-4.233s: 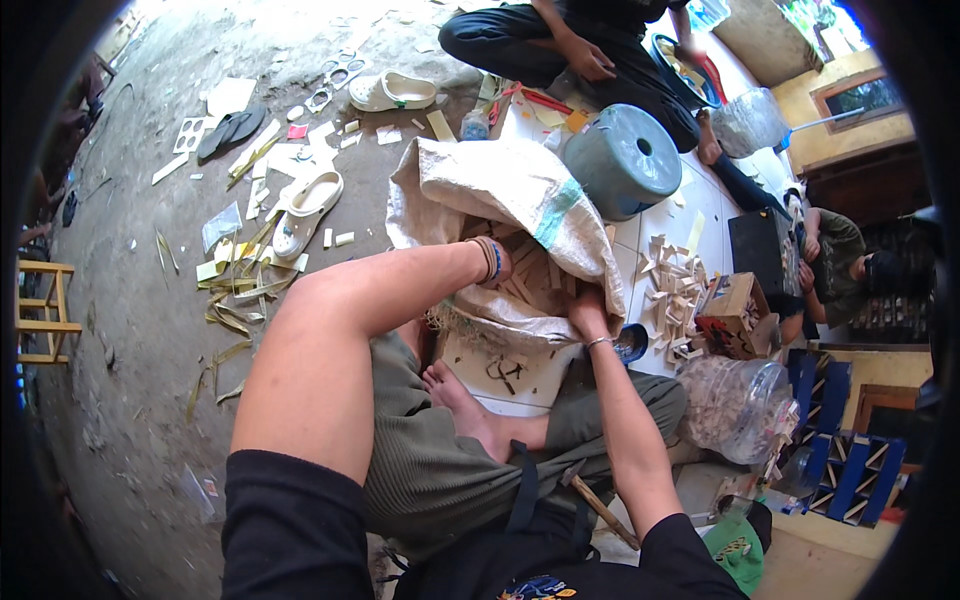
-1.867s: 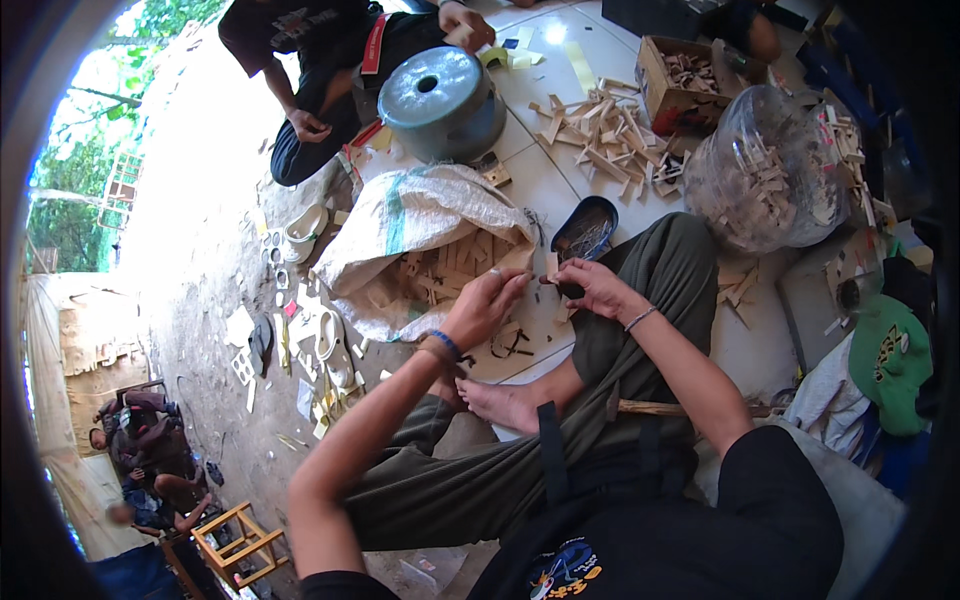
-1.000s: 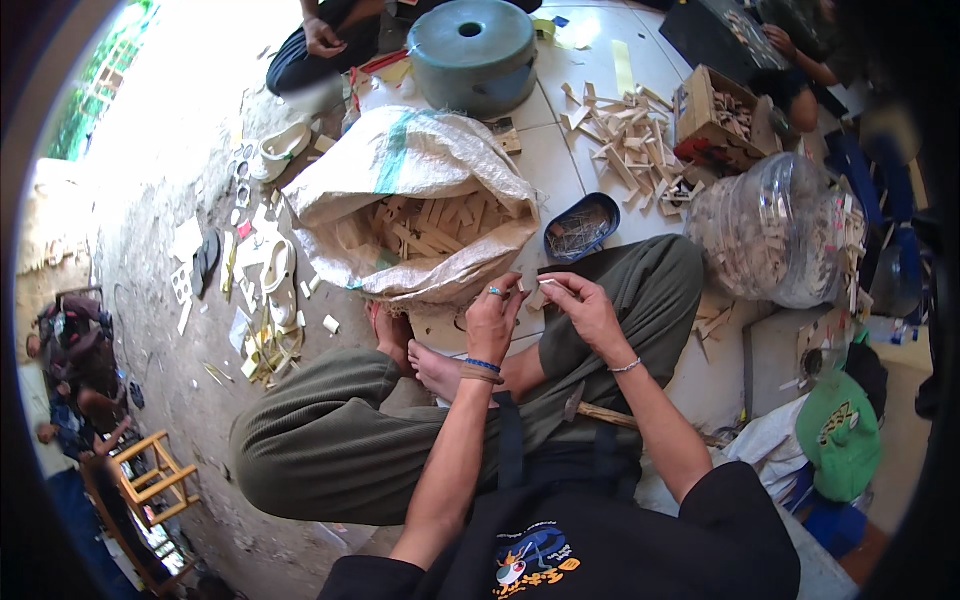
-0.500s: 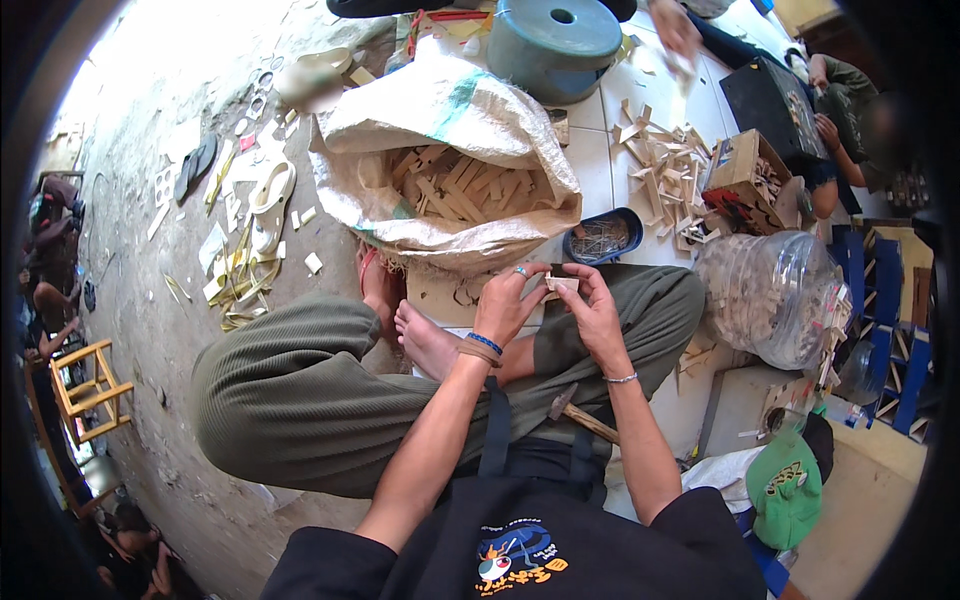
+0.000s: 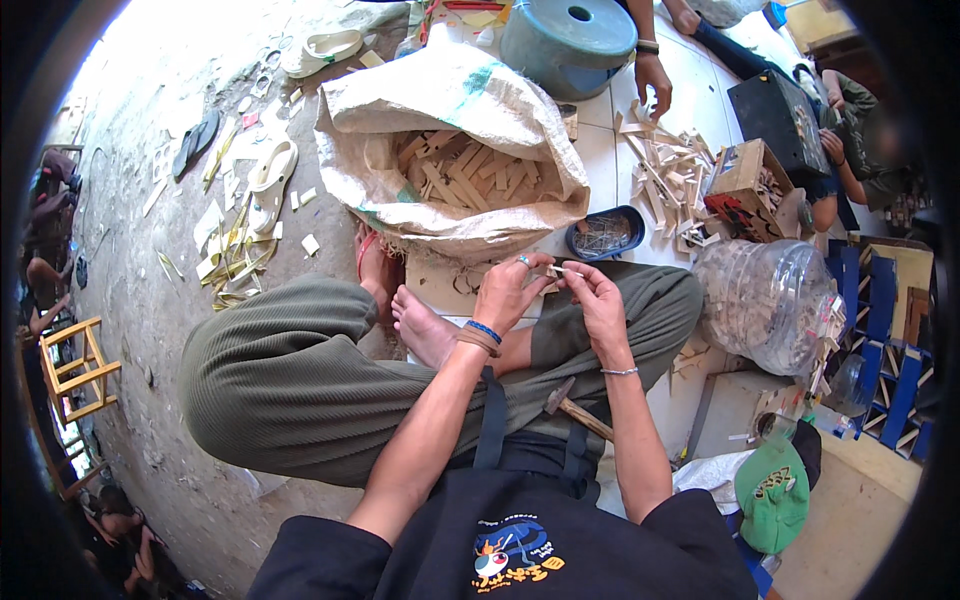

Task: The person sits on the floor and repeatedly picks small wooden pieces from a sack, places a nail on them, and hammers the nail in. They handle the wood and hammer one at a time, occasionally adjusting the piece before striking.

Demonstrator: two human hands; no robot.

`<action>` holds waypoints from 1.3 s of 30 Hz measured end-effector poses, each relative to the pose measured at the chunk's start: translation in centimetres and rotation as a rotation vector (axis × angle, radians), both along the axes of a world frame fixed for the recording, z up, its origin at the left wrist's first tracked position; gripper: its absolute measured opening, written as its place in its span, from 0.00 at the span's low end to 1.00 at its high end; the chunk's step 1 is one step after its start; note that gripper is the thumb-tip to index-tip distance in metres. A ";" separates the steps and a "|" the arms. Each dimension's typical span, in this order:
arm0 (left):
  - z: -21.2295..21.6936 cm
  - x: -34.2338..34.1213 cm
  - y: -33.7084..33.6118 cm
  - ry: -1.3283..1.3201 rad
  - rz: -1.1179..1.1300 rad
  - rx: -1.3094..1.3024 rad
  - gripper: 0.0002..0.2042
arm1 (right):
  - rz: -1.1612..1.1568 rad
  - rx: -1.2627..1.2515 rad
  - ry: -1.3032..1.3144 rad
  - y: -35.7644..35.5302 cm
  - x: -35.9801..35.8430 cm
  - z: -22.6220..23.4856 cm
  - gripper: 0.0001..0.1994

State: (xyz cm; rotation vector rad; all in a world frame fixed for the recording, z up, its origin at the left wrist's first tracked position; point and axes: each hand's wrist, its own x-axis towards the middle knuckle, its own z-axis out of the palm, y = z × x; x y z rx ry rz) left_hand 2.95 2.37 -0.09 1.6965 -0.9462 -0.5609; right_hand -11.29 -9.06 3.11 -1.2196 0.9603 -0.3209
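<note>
Both of my hands meet above my crossed legs, fingers closed in pinches. Between them is a small pale wood piece [image 5: 562, 269], seen nearly edge-on. My left hand [image 5: 506, 292] grips its left end, and my right hand [image 5: 598, 302] pinches the right end. Fingers cover much of the piece. A hammer [image 5: 578, 408] with a wooden handle rests on my lap beside my right forearm. Just beyond my hands stands a dark blue oval dish [image 5: 630, 248] of nails. Left of it, a white woven sack [image 5: 400, 100] gapes open, with many wood strips [image 5: 465, 175] inside.
Another person's hand [image 5: 654, 82] hangs over a loose pile of wood pieces [image 5: 668, 175]. Right of that are a cardboard box [image 5: 738, 170] and a clear plastic jug [image 5: 765, 300]. A blue-grey stool [image 5: 560, 50] stands behind the sack; a green cap [image 5: 772, 495] lies at lower right.
The wood piece has turned from showing its flat face to nearly edge-on in my fingers. The other person's hand, blurred before, now hangs over the wood pile. My view has shifted slightly.
</note>
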 end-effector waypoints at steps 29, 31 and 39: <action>-0.1 0.1 0.1 0.138 -0.072 0.068 0.14 | 0.193 -0.222 0.065 -1.5 0.2 -0.5 0.10; -0.1 0.1 0.1 0.132 -0.082 0.079 0.14 | 0.198 -0.239 0.069 -1.6 0.1 -0.7 0.10; -0.4 0.1 0.0 0.108 -0.088 0.072 0.13 | 0.201 -0.258 0.099 -1.7 0.2 -0.8 0.10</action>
